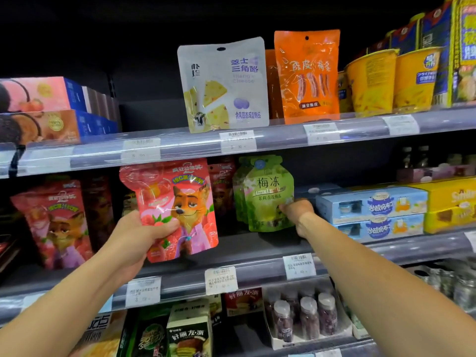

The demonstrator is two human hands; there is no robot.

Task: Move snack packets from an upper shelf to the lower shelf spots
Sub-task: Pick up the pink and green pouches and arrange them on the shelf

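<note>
Two glossy pouches (175,207) (265,194) — red fox, green plum.

Red fox-printed packet (175,210), green leaf-patterned pouch (265,194), white cheese-printed packet (222,83), orange packet (309,73), yellow cups (371,81).

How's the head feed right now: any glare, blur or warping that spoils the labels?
Head view: glare streaks the clear shelf strip and the red pouch in the left hand; price tags are washed out and unreadable; wide-angle bending curves the shelf edges; the top and shelf depths are dark; the green pouch at the right hand reads clearly.
</note>
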